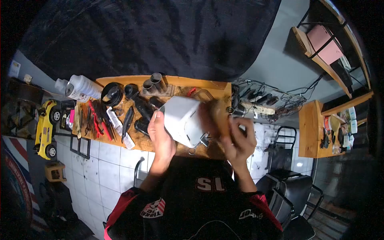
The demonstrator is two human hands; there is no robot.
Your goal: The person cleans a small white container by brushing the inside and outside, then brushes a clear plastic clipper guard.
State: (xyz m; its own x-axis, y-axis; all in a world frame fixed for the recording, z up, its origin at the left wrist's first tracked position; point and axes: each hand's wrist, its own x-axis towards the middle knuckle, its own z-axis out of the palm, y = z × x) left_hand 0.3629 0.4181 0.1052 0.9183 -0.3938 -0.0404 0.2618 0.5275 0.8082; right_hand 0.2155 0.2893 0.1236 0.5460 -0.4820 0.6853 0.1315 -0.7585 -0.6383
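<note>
My left hand (161, 136) grips the left side of a white, box-shaped object (181, 119), held up over a wooden shelf (208, 85). On the box's right side, my right hand (239, 140) is curled around a brown, motion-blurred object (216, 115) pressed against it. What the brown object is cannot be made out. A small metal piece (203, 141) hangs under the box. My black and red shirt (200, 200) fills the bottom of the view.
The shelf carries black clippers (142, 108), combs (128, 120), red-handled tools (96, 120), black cups (156, 82) and white spray bottles (82, 86). A wire basket (264, 100) is to the right, a yellow toy car (46, 128) to the left, and a black chair (292, 192) at lower right.
</note>
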